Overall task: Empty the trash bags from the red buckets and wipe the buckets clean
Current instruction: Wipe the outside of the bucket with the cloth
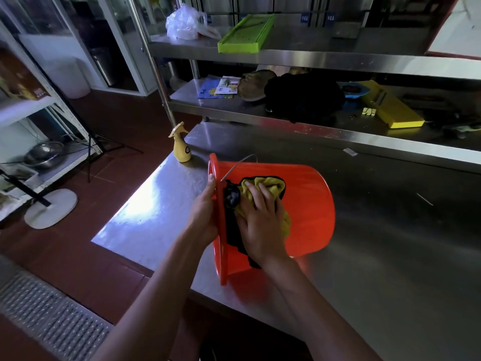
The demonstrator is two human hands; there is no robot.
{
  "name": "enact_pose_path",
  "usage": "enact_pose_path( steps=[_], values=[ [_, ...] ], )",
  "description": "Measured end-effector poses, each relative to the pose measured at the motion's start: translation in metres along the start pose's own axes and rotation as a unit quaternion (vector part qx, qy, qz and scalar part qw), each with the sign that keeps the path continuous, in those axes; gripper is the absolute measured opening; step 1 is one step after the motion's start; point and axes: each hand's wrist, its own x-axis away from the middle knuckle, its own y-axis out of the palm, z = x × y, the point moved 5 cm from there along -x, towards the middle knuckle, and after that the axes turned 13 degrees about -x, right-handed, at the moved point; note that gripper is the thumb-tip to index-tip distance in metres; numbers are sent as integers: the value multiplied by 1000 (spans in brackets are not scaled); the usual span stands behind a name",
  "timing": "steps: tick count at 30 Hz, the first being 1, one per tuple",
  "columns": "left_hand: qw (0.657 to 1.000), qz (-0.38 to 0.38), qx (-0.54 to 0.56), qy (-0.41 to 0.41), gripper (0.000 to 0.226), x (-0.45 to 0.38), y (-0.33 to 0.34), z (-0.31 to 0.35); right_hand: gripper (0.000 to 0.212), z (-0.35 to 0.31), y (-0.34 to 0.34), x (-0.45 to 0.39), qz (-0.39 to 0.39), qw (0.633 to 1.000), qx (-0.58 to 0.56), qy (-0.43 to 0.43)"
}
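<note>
A red bucket [307, 204] lies on its side on the steel table [390, 243], its mouth turned left toward me and its wire handle sticking up. My left hand [204, 214] grips the rim of the bucket. My right hand [260, 222] lies flat with spread fingers on a yellow cloth with black edging [270, 185], pressing it against the outside wall of the bucket. A dark knob where the handle joins shows beside the cloth.
A yellow spray bottle [181, 144] stands at the table's far left corner. Steel shelves [338, 61] behind hold a green tray [246, 35], a white plastic bag [183, 23], a black bundle [304, 96] and a yellow tool [393, 109]. The table edge drops to red floor on the left.
</note>
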Motion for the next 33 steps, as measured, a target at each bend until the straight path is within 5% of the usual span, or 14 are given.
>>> enact_pose_path(
  steps=[5, 10, 33],
  values=[
    [994, 38, -49, 93, 33, 15, -8, -11, 48, 5, 3, -20, -1, 1000, 17, 14],
    [965, 41, -162, 200, 36, 26, -10, -18, 44, 10, 8, -41, 9, 999, 21, 28],
    [962, 123, -147, 195, 30, 12, -12, -8, 50, 21, 10, -26, 38, 998, 39, -41]
  ],
)
